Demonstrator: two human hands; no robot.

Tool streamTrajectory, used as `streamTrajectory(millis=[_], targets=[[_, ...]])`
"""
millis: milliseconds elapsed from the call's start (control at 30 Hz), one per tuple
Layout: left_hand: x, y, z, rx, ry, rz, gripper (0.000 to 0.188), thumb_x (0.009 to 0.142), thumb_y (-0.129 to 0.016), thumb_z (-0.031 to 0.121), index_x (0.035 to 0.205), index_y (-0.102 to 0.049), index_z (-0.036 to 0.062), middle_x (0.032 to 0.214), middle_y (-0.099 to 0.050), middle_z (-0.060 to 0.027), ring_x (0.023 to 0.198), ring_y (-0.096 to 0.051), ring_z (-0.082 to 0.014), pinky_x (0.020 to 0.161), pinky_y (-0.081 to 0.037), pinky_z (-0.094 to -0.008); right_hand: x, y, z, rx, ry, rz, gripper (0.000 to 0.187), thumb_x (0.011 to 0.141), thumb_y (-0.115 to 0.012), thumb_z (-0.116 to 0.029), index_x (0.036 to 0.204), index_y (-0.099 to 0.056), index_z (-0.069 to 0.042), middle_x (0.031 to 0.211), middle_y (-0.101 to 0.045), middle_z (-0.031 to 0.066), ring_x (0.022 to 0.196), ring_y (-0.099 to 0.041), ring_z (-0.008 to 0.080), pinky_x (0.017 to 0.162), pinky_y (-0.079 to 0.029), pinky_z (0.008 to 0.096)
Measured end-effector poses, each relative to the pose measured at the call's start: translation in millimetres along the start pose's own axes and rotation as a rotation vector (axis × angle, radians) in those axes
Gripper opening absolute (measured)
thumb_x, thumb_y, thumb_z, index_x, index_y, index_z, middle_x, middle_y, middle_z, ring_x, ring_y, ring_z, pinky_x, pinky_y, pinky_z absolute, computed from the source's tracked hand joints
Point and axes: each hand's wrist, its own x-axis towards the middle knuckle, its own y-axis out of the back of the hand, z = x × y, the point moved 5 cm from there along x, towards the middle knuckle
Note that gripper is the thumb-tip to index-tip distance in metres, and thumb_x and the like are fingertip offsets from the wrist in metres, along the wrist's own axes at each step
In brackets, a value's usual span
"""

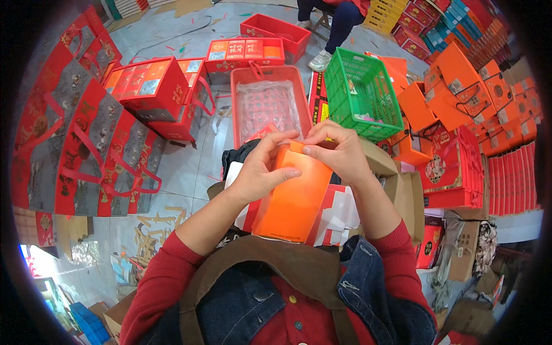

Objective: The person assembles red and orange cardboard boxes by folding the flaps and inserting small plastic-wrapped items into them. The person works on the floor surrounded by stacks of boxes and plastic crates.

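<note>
From my remote station I record one line of small dark print along the near edge of the orange packet (296, 198), too fine to read; pale characters on the small red boxes (253, 49) within an open red box (244, 65); gold lettering on the gift bags (86, 115); a round gold emblem on the red carton (451, 192); dark markings, illegible to me, on the orange boxes (454, 86)
</note>
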Motion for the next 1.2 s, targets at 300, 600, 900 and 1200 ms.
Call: streamTrajectory(millis=[300, 600, 900, 1200], targets=[[-2, 5, -9, 0.003, 0.010, 0.100, 0.041, 0.078, -0.070, 0.002, 0.114, -0.052, 0.0035, 0.107, -0.056, -0.0045, 0.100, -0.055, -0.0117, 0.086, -0.046, -0.0271, -4, -2, 12, 0.236, -0.114, -0.021, 0.008, 0.077, -0.070, -0.004, 0.083, -0.065, -0.002, 0.088, -0.062, 0.0021, 0.079, -0.057, 0.0079, 0.072, -0.046, 0.0230], [-1, 6, -3, 0.012, 0.027, 0.151, 0.038, 0.079, -0.070, 0.004, 0.113, -0.054, 0.0041, 0.109, -0.058, -0.0063, 0.101, -0.057, -0.0142, 0.088, -0.047, -0.0288, -34, 22, 49, 0.432, -0.066, 0.201, 0.013, 0.081, -0.065, -0.003, 0.094, -0.066, 0.000, 0.094, -0.061, 0.0054, 0.089, -0.056, 0.0133, 0.083, -0.044, 0.0274], [-3, 3, -8, 0.011, 0.004, 0.099, 0.035, 0.080, -0.068, 0.004, 0.113, -0.054, 0.0033, 0.118, -0.055, -0.0081, 0.105, -0.055, -0.0149, 0.090, -0.045, -0.0289, -39, 20, 51, 0.341, -0.081, 0.293, 0.006, 0.082, -0.066, -0.006, 0.084, -0.065, -0.001, 0.092, -0.062, 0.0060, 0.085, -0.057, 0.0126, 0.081, -0.044, 0.0278], [-6, 0, -18, 0.042, 0.080, 0.166, 0.030, 0.084, -0.064, 0.002, 0.112, -0.054, 0.0018, 0.117, -0.055, -0.0074, 0.102, -0.055, -0.0134, 0.089, -0.044, -0.0266, -48, -7, 63, 0.607, -0.081, 0.488, 0.009, 0.087, -0.059, -0.004, 0.095, -0.063, 0.000, 0.102, -0.061, 0.0078, 0.093, -0.057, 0.0121, 0.085, -0.045, 0.0271]])
